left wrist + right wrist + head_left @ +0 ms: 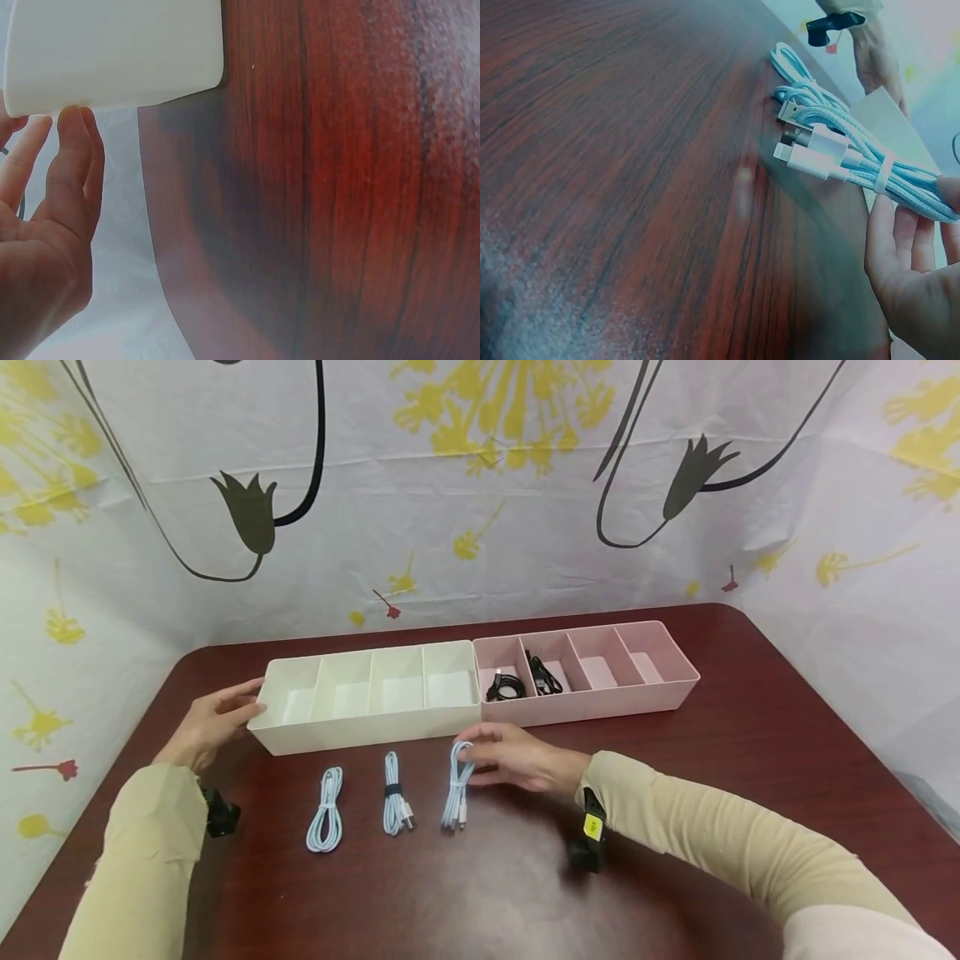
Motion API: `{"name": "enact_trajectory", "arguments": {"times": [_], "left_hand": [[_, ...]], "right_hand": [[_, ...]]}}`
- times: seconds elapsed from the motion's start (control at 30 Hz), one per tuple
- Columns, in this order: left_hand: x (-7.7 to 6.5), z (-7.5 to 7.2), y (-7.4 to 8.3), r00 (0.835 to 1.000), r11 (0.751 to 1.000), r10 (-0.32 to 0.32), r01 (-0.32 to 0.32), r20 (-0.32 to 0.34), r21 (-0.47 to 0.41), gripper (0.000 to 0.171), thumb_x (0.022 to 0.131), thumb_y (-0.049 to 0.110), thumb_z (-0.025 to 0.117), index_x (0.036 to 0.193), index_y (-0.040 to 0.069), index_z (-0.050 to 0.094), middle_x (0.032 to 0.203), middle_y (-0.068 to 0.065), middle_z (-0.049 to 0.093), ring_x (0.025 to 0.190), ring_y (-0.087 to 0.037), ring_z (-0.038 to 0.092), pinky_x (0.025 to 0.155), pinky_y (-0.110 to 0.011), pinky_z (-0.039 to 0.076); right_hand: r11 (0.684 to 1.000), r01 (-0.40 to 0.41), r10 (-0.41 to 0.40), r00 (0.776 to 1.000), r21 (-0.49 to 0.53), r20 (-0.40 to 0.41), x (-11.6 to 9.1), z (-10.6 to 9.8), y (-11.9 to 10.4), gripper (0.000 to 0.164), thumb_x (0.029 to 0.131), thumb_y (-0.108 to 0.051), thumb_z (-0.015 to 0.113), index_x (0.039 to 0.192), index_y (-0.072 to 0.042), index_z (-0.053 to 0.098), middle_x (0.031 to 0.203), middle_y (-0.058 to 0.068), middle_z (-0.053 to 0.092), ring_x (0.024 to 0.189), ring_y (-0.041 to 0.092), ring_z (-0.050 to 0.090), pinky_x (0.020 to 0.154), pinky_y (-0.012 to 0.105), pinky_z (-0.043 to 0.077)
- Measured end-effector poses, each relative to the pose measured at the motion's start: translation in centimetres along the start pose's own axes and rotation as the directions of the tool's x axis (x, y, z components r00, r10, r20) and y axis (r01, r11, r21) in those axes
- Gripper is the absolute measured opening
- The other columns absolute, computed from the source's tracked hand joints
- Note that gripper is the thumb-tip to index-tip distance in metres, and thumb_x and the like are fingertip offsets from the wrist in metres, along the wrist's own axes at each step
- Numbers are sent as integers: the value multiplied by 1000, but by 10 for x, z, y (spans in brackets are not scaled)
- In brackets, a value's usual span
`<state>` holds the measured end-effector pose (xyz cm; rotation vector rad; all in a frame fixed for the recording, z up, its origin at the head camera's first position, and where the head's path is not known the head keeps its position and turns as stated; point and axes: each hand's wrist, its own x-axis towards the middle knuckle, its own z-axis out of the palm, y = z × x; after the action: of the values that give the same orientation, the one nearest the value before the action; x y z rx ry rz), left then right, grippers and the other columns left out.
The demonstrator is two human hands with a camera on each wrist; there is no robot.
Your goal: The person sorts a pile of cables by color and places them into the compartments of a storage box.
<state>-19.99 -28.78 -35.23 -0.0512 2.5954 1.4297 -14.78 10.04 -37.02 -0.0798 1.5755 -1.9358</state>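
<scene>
My right hand [519, 758] pinches the top loop of a light blue charging cable [456, 787], folded into a bundle with a white tie. In the right wrist view the cable's white plug [810, 161] points away from the fingers. At the left end of the white divided box [375, 727], my left hand [213, 720] touches the outer wall with its fingertips. Two more light blue cable bundles lie on the table: one [325, 810] further left, and one with a black strap [392, 793] in the middle.
A pink divided box [600, 700] stands end to end with the white one. Its two left compartments hold a coiled black cable [506, 687] and a bundled black cable [546, 677]. The dark red wooden table [420, 902] meets a patterned cloth [480, 577] behind.
</scene>
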Motion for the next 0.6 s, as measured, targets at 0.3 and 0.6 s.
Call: {"name": "enact_trajectory", "arguments": {"times": [0.3,0.6], "left_hand": [[0,0,3,1000,1000,-11,11,4,-11,63,90,32,51,141,9,22,130,-26,31,115,-38,34,93,-53,31],[-2,0,1,1000,1000,-5,5,6,-1,63,90,33,50,141,8,22,130,-26,31,113,-38,35,92,-54,33]], "right_hand": [[999,8,-10,999,-52,-31,-7,-2,-9,14,85,-1,54,99,-2,55,82,6,59,77,19,58,78,39,48],[995,24,-28,999,-96,-38,-12,-3,-25,11,84,0,54,94,-5,57,82,7,58,70,14,56,68,28,49]]}}
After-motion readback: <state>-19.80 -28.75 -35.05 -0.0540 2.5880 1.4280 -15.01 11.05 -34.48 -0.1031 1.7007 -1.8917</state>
